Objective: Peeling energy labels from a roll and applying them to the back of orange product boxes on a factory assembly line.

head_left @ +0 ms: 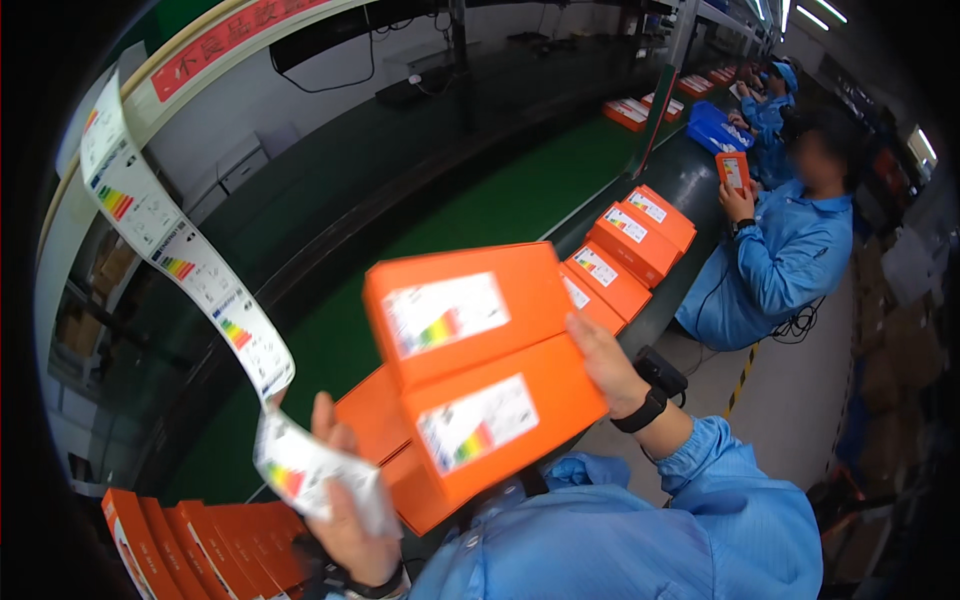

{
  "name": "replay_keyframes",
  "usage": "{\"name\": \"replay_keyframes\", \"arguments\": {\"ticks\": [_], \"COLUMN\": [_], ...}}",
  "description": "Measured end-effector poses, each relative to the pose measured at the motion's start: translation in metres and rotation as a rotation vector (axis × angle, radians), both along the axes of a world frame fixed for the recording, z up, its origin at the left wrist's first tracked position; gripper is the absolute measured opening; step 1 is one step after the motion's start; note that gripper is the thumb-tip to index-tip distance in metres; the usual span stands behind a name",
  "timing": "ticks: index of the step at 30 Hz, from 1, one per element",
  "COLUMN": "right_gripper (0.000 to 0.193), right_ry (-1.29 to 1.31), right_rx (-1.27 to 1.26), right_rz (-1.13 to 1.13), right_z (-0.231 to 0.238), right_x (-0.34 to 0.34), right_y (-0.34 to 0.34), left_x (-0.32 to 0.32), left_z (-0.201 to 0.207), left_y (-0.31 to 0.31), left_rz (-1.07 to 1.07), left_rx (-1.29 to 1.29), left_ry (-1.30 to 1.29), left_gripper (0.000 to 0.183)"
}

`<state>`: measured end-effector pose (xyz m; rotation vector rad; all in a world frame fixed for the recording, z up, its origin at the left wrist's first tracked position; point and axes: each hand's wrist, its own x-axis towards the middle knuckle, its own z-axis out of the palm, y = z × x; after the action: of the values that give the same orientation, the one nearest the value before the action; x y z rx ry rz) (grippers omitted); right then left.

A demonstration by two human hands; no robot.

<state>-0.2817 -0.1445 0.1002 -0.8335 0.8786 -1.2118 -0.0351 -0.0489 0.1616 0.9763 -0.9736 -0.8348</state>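
My right hand [605,368] grips the right end of two orange boxes, held side by side and tilted in front of me. The upper orange box [532,300] and the lower orange box [560,385] each carry a white label with coloured bars. My left hand [350,525] is closed around the loose end of a long strip of energy labels [190,245], just left of the boxes. That end is smeared by motion. The strip runs down from the frame at upper left. Further orange boxes [372,412] lie beneath the held ones, partly covered.
Several unlabelled-looking orange boxes [200,545] stand in a row at lower left. Labelled orange boxes [630,240] lie on the bench to the right. Beyond them a co-worker [780,240] in blue holds an orange box. A blue bin [718,128] stands farther back beside a green conveyor [480,240].
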Motion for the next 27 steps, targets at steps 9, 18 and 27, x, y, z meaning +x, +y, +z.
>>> {"name": "replay_keyframes", "arguments": {"ticks": [9, 18, 27], "right_gripper": [0.035, 0.047, 0.026], "right_ry": [0.026, 0.463, 0.594], "right_rx": [0.055, 0.443, -0.611], "right_rz": [-0.815, -1.155, -0.581], "right_z": [-0.159, -0.204, -0.007], "right_x": [-0.119, -0.12, -0.013], "right_y": [-0.076, -0.111, -0.077], "left_x": [0.082, 0.087, 0.055], "left_z": [0.013, -0.004, -0.004], "left_y": [0.062, 0.089, 0.083], "left_rz": [0.21, 0.248, 0.055], "left_rx": [0.143, 0.234, 0.257], "left_ry": [-0.108, -0.035, 0.141], "left_gripper": [0.056, 0.055, 0.047]}}
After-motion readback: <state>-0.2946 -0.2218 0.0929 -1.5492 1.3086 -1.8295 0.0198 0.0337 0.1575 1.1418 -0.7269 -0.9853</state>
